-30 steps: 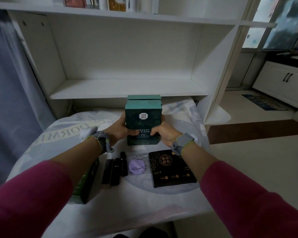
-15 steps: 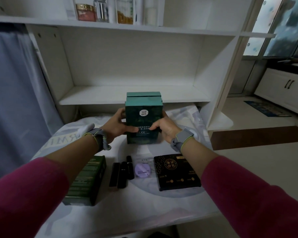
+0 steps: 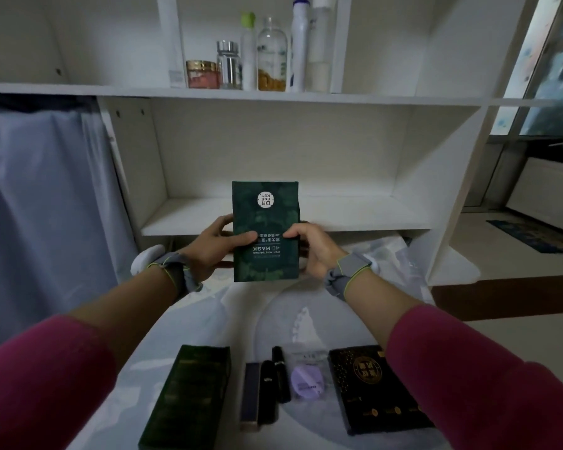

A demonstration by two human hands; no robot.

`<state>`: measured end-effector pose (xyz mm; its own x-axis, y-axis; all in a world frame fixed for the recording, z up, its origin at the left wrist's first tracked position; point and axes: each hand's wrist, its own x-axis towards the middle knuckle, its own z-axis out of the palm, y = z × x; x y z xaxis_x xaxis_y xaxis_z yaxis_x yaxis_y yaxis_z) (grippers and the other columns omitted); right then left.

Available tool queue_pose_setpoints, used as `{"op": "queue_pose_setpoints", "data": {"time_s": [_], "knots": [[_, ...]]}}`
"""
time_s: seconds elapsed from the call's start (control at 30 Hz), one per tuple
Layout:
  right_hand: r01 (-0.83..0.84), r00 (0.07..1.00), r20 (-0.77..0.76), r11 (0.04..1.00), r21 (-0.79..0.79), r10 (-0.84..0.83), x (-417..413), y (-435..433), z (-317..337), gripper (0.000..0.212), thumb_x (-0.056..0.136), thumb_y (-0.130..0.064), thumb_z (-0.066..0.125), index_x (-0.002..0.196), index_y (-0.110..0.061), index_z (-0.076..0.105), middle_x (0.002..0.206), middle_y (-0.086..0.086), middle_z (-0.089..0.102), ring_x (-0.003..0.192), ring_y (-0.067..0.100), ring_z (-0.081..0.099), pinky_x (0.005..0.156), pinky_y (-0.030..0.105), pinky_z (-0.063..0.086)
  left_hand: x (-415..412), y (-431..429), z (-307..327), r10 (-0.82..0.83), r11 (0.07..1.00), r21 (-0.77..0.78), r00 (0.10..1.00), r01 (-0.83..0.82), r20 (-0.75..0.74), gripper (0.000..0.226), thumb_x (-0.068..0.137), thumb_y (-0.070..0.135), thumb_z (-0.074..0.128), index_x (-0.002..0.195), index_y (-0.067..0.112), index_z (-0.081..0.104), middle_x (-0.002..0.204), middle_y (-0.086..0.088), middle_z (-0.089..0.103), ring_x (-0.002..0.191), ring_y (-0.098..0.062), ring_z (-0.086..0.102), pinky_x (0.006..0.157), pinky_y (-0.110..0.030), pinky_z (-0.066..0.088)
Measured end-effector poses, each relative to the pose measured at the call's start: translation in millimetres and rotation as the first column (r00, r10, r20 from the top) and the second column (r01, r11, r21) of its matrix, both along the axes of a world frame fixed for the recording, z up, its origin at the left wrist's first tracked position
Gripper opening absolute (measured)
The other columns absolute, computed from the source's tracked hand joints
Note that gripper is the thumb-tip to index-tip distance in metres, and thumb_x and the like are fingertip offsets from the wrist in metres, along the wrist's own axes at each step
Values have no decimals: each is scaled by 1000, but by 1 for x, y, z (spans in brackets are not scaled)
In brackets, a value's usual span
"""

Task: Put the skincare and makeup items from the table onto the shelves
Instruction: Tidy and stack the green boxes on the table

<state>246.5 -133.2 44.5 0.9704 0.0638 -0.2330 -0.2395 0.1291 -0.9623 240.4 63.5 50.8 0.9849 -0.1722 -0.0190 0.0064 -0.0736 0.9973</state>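
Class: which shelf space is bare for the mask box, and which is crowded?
The lower shelf, behind the mask box, shows bare wall to wall. The upper shelf is crowded in the middle with bottles and jars, bare to either side.

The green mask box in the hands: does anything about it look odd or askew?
The green mask box is upside down: its print reads inverted. The left hand and right hand hold its sides before the lower shelf. No damage shows.
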Motion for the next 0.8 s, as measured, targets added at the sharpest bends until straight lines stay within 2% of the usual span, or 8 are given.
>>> {"op": "queue_pose_setpoints", "data": {"time_s": [0.17, 0.33, 0.4, 0.47, 0.57, 0.63, 0.7, 0.8], "knots": [[-122, 989, -83, 992, -2, 122, 36, 21, 3, 27, 78, -40, 62, 98, -22, 61, 106, 8, 60, 111, 34, 58, 89, 55, 44, 36, 19, -6, 112, 994, 26, 993, -111, -37, 48, 82, 46, 69, 126, 31, 54, 115, -2, 69, 103, -25, 66, 80, -39, 53], [-175, 979, -120, 981, -80, 165, 69, 51, 14, 46, 83, -59, 56, 106, -20, 59, 106, 9, 61, 102, 30, 61, 88, 51, 52, 74, 38, -2, 184, 983, 8, 976, -184, -119, 44, 84, 58, 60, 109, 21, 63, 101, -6, 73, 90, -28, 69, 77, -43, 57], [-178, 980, -110, 973, -145, 163, 78, 65, 19, 50, 87, -64, 47, 109, -20, 58, 98, 6, 60, 92, 26, 60, 85, 49, 54, 88, 47, 2, 230, 973, 29, 961, -228, -156, 45, 83, 62, 58, 99, 20, 64, 94, -7, 72, 82, -27, 68, 67, -40, 57], [-168, 984, -96, 967, -189, 153, 88, 80, 21, 54, 91, -64, 38, 116, -20, 56, 99, 6, 59, 88, 24, 57, 81, 46, 56, 103, 59, 4, 252, 968, 42, 950, -248, -184, 52, 80, 69, 56, 98, 20, 63, 97, -8, 70, 85, -27, 67, 69, -36, 55], [-175, 983, -93, 958, -227, 158, 103, 98, 24, 56, 95, -62, 29, 128, -21, 48, 118, 9, 54, 93, 26, 53, 78, 43, 56, 125, 78, 5, 298, 954, 68, 930, -290, -216, 60, 80, 73, 50, 100, 18, 62, 107, -11, 66, 92, -31, 63, 79, -41, 51], [-171, 983, -104, 956, -239, 150, 110, 107, 25, 54, 97, -58, 25, 136, -23, 40, 133, 9, 45, 103, 29, 50, 82, 42, 54, 137, 87, 8, 323, 946, 94, 919, -310, -225, 59, 83, 71, 47, 101, 16, 60, 101, -11, 66, 85, -29, 62, 78, -41, 51], [-168, 983, -110, 954, -248, 144, 118, 118, 24, 56, 98, -57, 24, 143, -24, 33, 146, 8, 35, 116, 33, 46, 77, 40, 55, 146, 95, 10, 320, 947, 116, 915, -300, -245, 57, 86, 70, 43, 94, 16, 59, 92, -9, 66, 79, -28, 61, 73, -40, 51], [-174, 983, -107, 953, -249, 152, 128, 133, 25, 55, 100, -53, 22, 145, -22, 32, 149, 10, 33, 111, 32, 46, 63, 37, 53, 155, 108, 12, 299, 953, 129, 923, -275, -243, 56, 86, 70, 40, 88, 16, 58, 93, -11, 64, 83, -30, 60, 70, -39, 50]]}}
